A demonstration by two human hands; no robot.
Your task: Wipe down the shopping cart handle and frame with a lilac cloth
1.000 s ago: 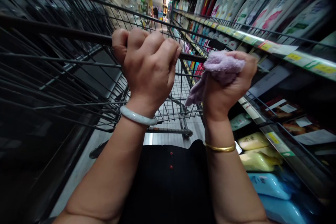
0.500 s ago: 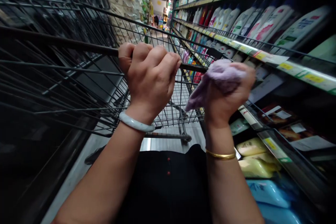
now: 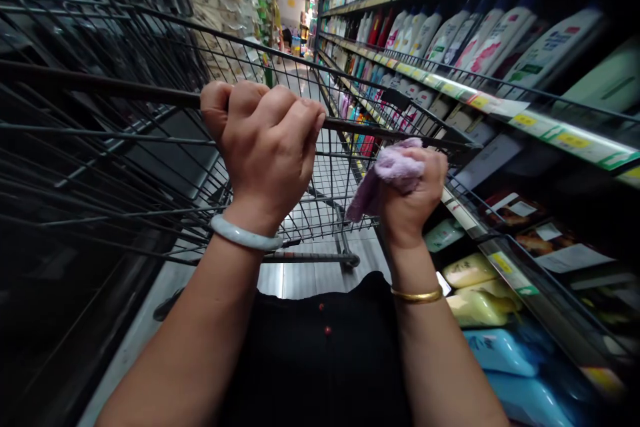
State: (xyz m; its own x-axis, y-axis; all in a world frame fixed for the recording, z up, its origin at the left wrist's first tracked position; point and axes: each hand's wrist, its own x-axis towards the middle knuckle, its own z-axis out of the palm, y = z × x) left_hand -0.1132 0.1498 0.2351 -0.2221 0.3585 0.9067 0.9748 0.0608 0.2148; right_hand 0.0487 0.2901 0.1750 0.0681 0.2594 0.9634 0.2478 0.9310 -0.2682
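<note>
My left hand (image 3: 265,147) is wrapped round the dark handle bar (image 3: 110,87) of a wire shopping cart (image 3: 330,203), knuckles up, with a pale bangle on the wrist. To its right, my right hand (image 3: 413,210) is closed on a crumpled purple cloth (image 3: 397,167), one end of which hangs down on the left. This hand is just below and in front of the bar's right part, which shows above the cloth. Whether the cloth touches the bar, I cannot tell. The cart's mesh shows the floor through it.
Shelves on the right carry rows of bottles (image 3: 487,40), with price strips (image 3: 570,140) along their edges. Blue bottles (image 3: 505,350) lie low beside my right forearm. Packaged goods (image 3: 215,7) line the left side. A tiled aisle floor (image 3: 295,277) runs ahead.
My right hand has moved down and left with the cloth, baring the bar's right end. My left hand keeps its grip on the bar. The view has shifted slightly.
</note>
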